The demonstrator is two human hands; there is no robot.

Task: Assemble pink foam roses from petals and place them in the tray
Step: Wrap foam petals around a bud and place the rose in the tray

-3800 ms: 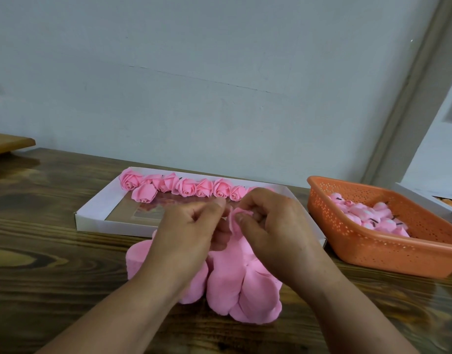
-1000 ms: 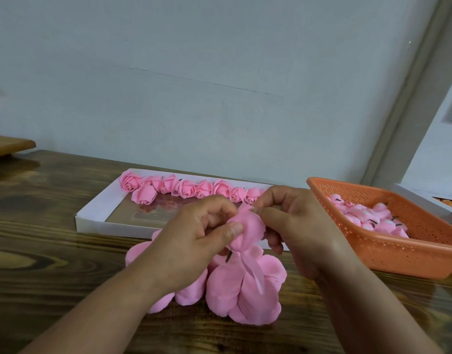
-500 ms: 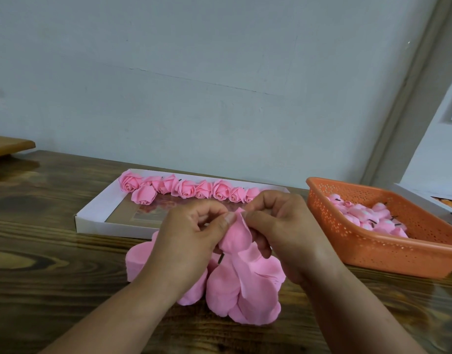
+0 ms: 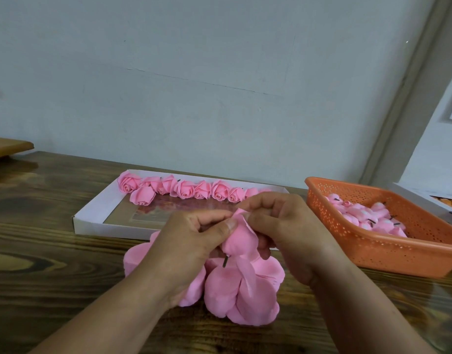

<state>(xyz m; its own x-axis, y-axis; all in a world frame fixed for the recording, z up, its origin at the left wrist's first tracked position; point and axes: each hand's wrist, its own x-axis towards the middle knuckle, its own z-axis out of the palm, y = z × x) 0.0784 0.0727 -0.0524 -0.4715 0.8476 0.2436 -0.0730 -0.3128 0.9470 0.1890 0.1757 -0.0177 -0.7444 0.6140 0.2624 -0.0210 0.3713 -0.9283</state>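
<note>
Both hands hold a half-built pink foam rose (image 4: 241, 238) over the table, its short dark stem poking out below. My left hand (image 4: 194, 241) pinches the bud with thumb and fingers. My right hand (image 4: 283, 228) pinches a petal at the rose's top edge. Under the hands lie stacks of loose pink petals (image 4: 245, 295). The white tray (image 4: 89, 218) behind them holds a row of several finished roses (image 4: 184, 189) along its far side.
An orange perforated basket (image 4: 388, 254) at the right holds several pink buds (image 4: 368, 215) with dark stems. The dark wooden table (image 4: 41, 251) runs up to a grey wall. A wooden board (image 4: 8, 146) sits at the far left edge.
The hands keep wrapping a petal round the bud. The rose has sunk slightly, and the right fingers have shifted to its top edge.
</note>
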